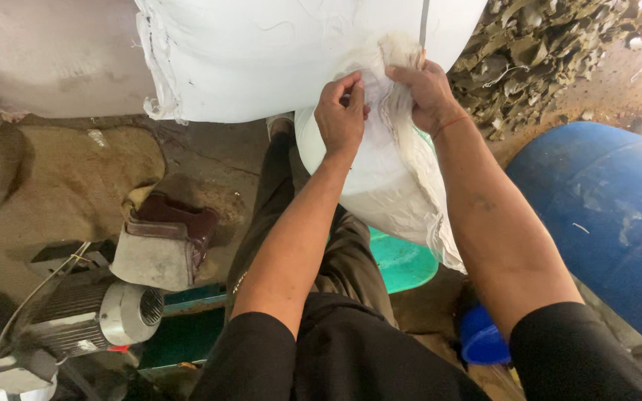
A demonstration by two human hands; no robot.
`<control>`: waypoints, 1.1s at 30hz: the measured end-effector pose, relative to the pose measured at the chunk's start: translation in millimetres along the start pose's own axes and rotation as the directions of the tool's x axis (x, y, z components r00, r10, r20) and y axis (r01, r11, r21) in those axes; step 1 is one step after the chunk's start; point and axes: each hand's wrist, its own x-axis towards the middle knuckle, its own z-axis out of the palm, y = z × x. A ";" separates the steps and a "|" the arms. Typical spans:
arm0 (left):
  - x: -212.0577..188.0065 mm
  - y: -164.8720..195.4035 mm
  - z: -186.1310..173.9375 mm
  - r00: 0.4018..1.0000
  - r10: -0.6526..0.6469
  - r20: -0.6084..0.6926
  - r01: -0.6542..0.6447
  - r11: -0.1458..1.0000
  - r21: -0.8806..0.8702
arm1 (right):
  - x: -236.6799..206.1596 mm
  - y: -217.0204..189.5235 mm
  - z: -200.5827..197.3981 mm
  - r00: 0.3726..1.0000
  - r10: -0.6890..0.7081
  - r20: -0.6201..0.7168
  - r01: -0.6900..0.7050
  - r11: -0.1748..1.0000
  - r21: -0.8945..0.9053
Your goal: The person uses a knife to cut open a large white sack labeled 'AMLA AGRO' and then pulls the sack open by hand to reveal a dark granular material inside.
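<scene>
The left hand is closed in a pinch on the white woven sack, its fingers curled in and pressing a fold of the cloth near the sack's gathered mouth. Just beside it, the right hand is also closed, gripping the bunched, frayed edge of the same sack; a thin red thread circles that wrist. The two hands sit close together, almost touching, with the crumpled fabric rising between them.

The sack hangs down from the hands in front of the person's lap, its loose frayed side trailing toward the right forearm. Above and behind it lies a much larger white bag, full and rounded, which fills the top of the view; the small sack's mouth rests against it.

Below the sack, a green tub peeks out beside the person's dark trousers. To the right stands a big blue drum, and near the right elbow a small blue container sits on the floor. A heap of dry, greyish-brown flakes is piled at upper right. At lower left, a grey electric motor with ribbed housing sits on the dirty floor, with a worn brown-and-grey block just above it.
</scene>
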 end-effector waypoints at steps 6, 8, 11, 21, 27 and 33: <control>12.5 4.3 -9.2 0.958 0.282 -0.044 -0.256 0.919 0.301 | 7.6 -19.9 23.5 0.950 -0.307 -0.060 0.245 0.849 -0.467; 26.1 8.0 -14.7 0.969 0.244 -0.031 -0.227 0.935 0.273 | 14.1 -29.1 27.0 0.940 -0.337 0.047 0.308 0.785 -0.537; 51.7 14.5 -25.5 0.917 0.368 0.152 -0.396 0.886 0.241 | 20.7 -33.6 29.7 0.962 -0.256 0.095 0.262 0.769 -0.583; 138.9 34.4 -47.4 0.714 0.473 0.516 -0.690 0.600 0.404 | 16.4 -17.9 37.6 0.952 -0.283 -0.119 0.223 0.904 -0.366; 95.6 49.0 -53.3 0.940 -0.131 0.314 0.002 0.924 0.381 | 5.0 -27.3 42.2 0.986 -0.145 0.081 0.156 0.976 -0.155; 40.8 19.7 -17.1 0.980 -0.171 0.103 0.187 0.967 -0.175 | 0.6 -24.4 44.4 0.972 -0.191 0.135 0.209 0.968 -0.139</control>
